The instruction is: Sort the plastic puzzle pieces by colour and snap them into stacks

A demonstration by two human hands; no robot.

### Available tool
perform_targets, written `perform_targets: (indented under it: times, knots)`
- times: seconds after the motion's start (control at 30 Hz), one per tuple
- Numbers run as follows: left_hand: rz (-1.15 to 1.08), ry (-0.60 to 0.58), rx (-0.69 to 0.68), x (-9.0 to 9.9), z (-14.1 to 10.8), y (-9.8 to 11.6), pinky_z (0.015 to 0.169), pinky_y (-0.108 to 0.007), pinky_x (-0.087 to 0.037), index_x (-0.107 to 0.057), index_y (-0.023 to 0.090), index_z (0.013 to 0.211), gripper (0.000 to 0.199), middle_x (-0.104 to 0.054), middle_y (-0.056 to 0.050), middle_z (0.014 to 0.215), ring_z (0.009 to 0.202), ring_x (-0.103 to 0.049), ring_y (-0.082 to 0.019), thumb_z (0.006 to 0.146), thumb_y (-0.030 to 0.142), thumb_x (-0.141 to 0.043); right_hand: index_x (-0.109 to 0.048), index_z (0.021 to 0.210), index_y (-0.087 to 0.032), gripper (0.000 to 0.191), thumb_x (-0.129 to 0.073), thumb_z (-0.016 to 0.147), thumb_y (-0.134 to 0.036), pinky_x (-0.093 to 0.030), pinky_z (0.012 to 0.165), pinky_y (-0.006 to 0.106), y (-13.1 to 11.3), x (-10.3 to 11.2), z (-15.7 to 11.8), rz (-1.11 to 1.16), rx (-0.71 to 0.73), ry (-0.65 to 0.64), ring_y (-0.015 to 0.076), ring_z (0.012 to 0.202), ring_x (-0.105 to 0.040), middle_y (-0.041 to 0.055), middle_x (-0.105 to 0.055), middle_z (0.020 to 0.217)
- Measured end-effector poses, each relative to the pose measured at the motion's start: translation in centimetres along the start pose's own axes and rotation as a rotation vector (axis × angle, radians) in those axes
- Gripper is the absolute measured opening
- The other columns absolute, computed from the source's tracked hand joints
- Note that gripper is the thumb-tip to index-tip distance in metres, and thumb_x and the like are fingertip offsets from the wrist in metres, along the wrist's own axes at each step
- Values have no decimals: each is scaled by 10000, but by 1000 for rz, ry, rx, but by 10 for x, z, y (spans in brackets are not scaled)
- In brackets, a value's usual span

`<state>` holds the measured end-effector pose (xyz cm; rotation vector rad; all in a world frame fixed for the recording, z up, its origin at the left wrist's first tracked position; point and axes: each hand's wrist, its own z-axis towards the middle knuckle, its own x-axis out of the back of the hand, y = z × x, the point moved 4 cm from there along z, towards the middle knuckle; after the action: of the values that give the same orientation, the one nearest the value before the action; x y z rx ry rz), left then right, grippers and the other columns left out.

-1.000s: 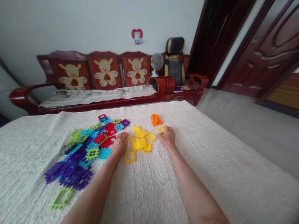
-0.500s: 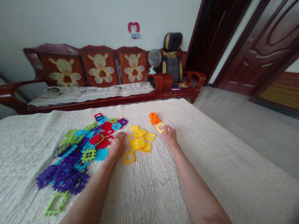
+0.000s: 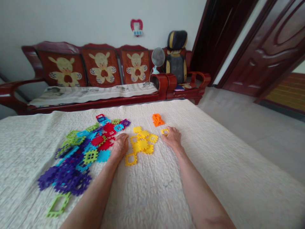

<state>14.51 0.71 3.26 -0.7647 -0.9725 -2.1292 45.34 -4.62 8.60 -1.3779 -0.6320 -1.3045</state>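
My right hand (image 3: pixel 173 137) pinches a small yellow open-frame building piece (image 3: pixel 164 131) between thumb and fingers, just to the right of a heap of yellow building pieces (image 3: pixel 143 144). Some of that heap are solid squares and others have window-like openings, all with notched edges. On the heap's left side, my left hand (image 3: pixel 120 145) rests on the cloth with loosely bent fingers and nothing visible in it. Its fingertips are partly hidden. Beyond my right hand lies a small stack of orange pieces (image 3: pixel 157 120).
Left of my left hand spreads a mixed heap of purple (image 3: pixel 71 175), blue, green and red pieces. A green frame (image 3: pixel 58 205) lies nearest me. A quilted cream cloth (image 3: pixel 152 197) covers the table. Behind stand a wooden sofa (image 3: pixel 102 101) and a small fan (image 3: pixel 158 58).
My right hand has turned a little and drawn the yellow frame slightly back from the orange stack. My left hand has hardly moved. The view has shifted slightly.
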Motion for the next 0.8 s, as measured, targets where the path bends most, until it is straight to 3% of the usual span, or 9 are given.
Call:
perform_targets:
  times: [0.3, 0.37, 0.43, 0.57, 0.67, 0.8]
  knots:
    - [106, 27, 78, 7, 2, 0, 1069, -462, -463, -703, 159, 928, 305, -705, -149, 1069, 1089, -620, -269, 842, 166, -411, -661, 1193, -177, 439, -617, 786, -335, -375, 985, 424, 2, -9, 2, 63, 67, 66, 306, 1141, -558, 141, -639, 1191]
    - [111, 23, 93, 7, 2, 0, 1084, -460, -453, -706, 156, 948, 310, -702, -150, 1079, 1110, -615, -268, 837, 167, -417, -664, 1172, -165, 421, -610, 780, -308, -376, 1006, 424, -4, -5, 1, 130, 135, 125, 300, 1157, -553, 145, -632, 1215]
    - [107, 14, 104, 7, 2, -1, 1084, -454, -454, -710, 150, 961, 319, -700, -158, 1092, 1116, -617, -269, 840, 169, -416, -655, 1170, -159, 397, -581, 797, -272, -381, 1021, 393, -16, -2, -2, 226, 290, 154, 271, 1164, -557, 139, -635, 1223]
    - [108, 1, 121, 6, 2, -1, 1077, -454, -463, -718, 145, 971, 336, -701, -166, 1119, 1125, -618, -278, 842, 172, -408, -687, 1070, -194, 304, -612, 777, -227, -380, 1025, 349, -40, -8, -13, 279, 583, -52, 228, 1135, -586, 86, -684, 1169]
    - [120, -1, 134, 6, 2, 0, 1072, -464, -467, -719, 165, 976, 333, -708, -146, 1119, 1122, -623, -275, 836, 171, -417, -708, 1016, -226, 288, -675, 730, -211, -352, 1042, 367, -45, -12, -20, 215, 622, -168, 224, 1158, -584, 53, -693, 1198]
    - [136, -10, 150, 8, 3, 2, 1071, -450, -466, -720, 168, 971, 325, -713, -140, 1118, 1129, -626, -272, 839, 169, -424, -720, 1027, -240, 281, -652, 760, -181, -335, 1052, 372, -44, -11, -20, 158, 619, -208, 213, 1176, -580, 39, -696, 1230]
